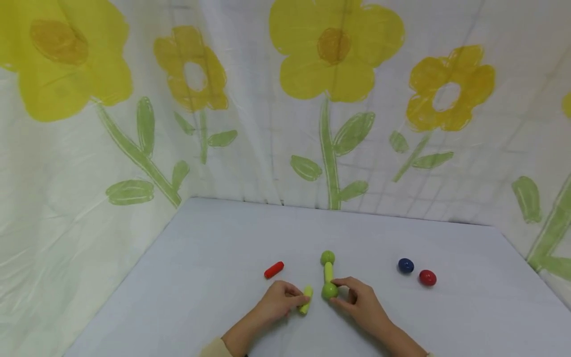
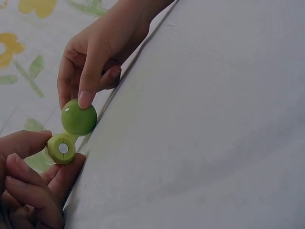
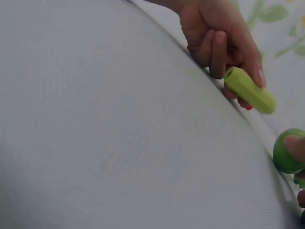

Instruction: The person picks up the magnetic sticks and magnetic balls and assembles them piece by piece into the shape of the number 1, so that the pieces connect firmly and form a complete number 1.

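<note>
My left hand (image 1: 279,300) pinches a yellow-green rod (image 1: 306,300) between thumb and fingers. In the left wrist view the rod's near end (image 2: 63,148) shows a round pale disc. To its right, my right hand (image 1: 363,303) grips a green ball (image 1: 329,290) with thumb and fingertips. A second yellow-green rod (image 1: 328,272) runs away from that ball to another green ball (image 1: 327,257), the three in one line on the table. In the right wrist view the gripped ball (image 3: 287,151) is partly cut off at the frame edge.
A short red rod (image 1: 274,269) lies on the white table (image 1: 214,248) beyond my left hand. Off to the right rest a dark blue ball (image 1: 406,266) and a red ball (image 1: 428,277). A flower-painted curtain (image 1: 250,163) hangs behind the table's far edge.
</note>
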